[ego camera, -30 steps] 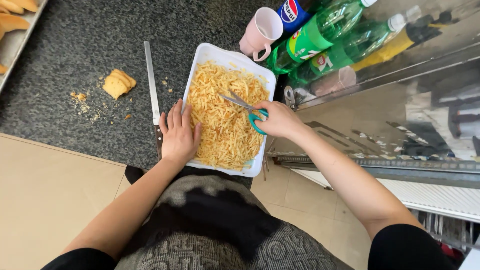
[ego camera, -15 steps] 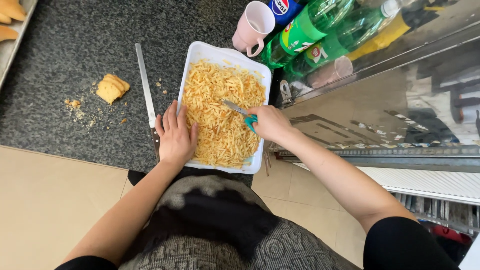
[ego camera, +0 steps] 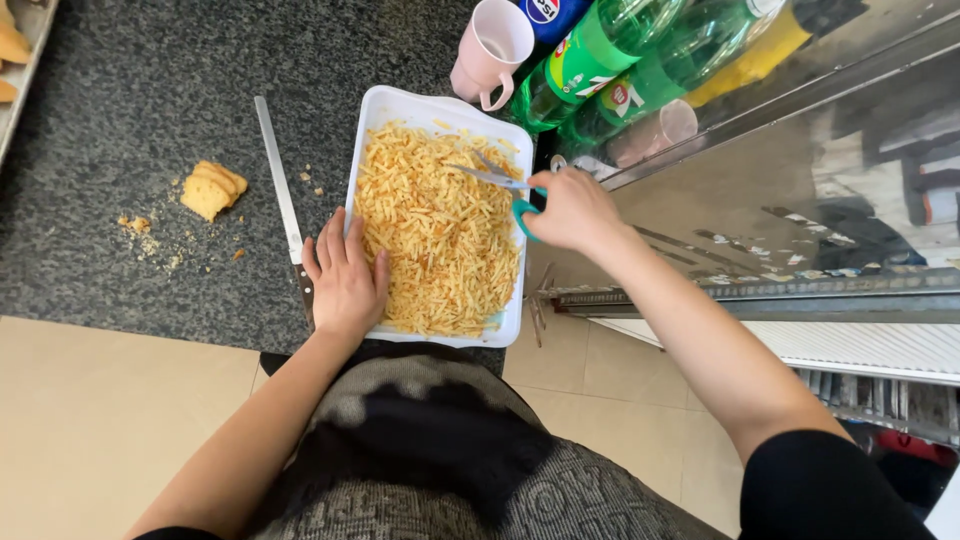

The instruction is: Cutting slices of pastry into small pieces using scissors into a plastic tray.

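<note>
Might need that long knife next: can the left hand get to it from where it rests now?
Probably yes. The left hand rests on the white tray's left rim, and the long knife lies on the dark counter right beside it, its handle end seemingly under the hand. Nothing sits between them; the right hand holds scissors.

We see a glossy white plastic tray point(ego camera: 372, 140) on matt speckled stone counter point(ego camera: 140, 120), shiny metal scissors point(ego camera: 490, 176) with teal plastic handles, a polished steel knife blade point(ego camera: 278, 180), glossy green plastic bottles point(ego camera: 600, 60).
</note>
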